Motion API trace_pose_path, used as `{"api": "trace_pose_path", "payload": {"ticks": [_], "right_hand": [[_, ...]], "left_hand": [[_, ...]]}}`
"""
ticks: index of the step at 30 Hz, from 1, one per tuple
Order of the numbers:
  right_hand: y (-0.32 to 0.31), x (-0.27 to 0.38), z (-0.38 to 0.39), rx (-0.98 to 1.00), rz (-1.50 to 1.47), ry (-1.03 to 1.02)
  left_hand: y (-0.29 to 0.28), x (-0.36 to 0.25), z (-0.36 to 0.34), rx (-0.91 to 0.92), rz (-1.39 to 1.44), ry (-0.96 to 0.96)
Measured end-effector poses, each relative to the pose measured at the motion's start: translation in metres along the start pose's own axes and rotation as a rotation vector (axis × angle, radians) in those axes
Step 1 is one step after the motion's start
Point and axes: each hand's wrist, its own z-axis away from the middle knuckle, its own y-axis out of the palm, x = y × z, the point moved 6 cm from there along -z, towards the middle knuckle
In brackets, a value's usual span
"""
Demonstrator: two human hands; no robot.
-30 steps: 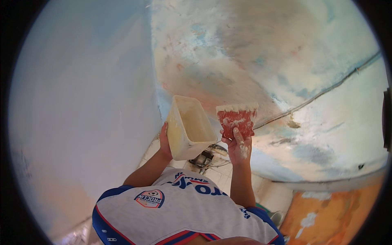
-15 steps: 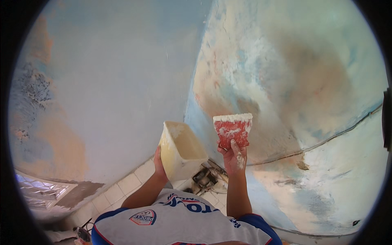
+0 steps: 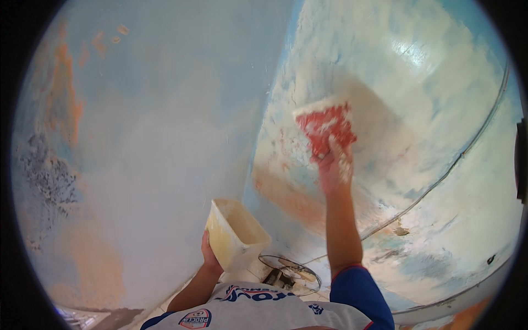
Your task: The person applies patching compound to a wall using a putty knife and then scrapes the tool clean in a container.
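While I see the right hand point(image 3: 335, 168) pinching a red, paste-smeared flat spreader point(image 3: 324, 125) before the patchy cream-and-blue wall point(image 3: 324, 60), a jolt could shed paste; the left hand point(image 3: 209, 254), clasping one side, could let the cream rectangular plastic tub point(image 3: 226, 241) tip.

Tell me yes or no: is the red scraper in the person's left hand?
No, the right hand holds the red scraper, while the left hand holds the pale yellow tub.
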Motion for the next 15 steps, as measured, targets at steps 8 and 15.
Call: {"api": "trace_pose_path", "payload": {"ticks": [8, 15], "right_hand": [[0.059, 0.087, -0.139, 0.346, 0.526, -0.488], [0.126, 0.070, -0.166, 0.491, 2.221, -1.218]], "left_hand": [[-0.019, -0.030, -0.006, 0.077, 0.205, -0.137], [-0.037, -0.025, -0.016, 0.042, 0.171, -0.118]]}}
